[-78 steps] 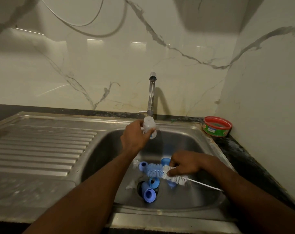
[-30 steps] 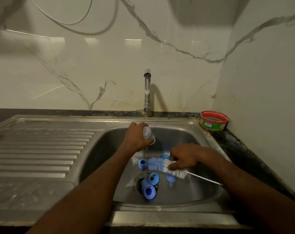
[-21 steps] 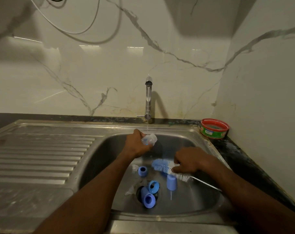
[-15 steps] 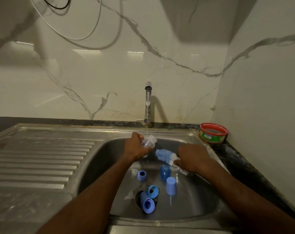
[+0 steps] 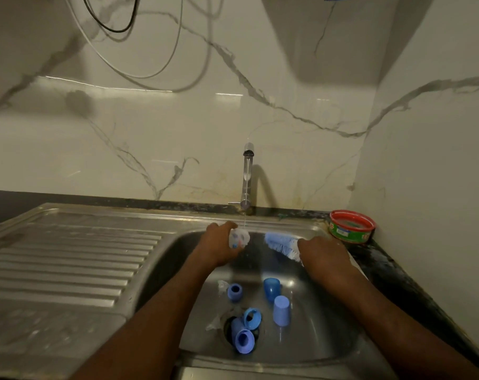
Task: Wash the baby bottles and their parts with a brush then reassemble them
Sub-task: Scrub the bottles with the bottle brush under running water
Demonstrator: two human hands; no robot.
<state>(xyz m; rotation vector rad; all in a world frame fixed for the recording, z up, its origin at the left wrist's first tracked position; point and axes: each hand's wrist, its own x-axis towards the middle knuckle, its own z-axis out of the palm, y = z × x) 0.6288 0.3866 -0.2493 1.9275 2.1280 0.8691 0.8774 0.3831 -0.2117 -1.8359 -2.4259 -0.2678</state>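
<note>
With our left hand (image 5: 219, 246) clamped on the bottle (image 5: 239, 238) near the sink's (image 5: 326, 349) back edge, our right hand (image 5: 321, 255), gripping the brush (image 5: 280, 242), should aim its bristles straight into the mouth.

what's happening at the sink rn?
A person is washing baby bottles. The left hand holds a clear bottle under the tap's thin stream; the right hand grips a blue-and-white bottle brush beside it, not inside it. Several blue caps and rings lie loose in the steel sink, not yet reassembled.
</note>
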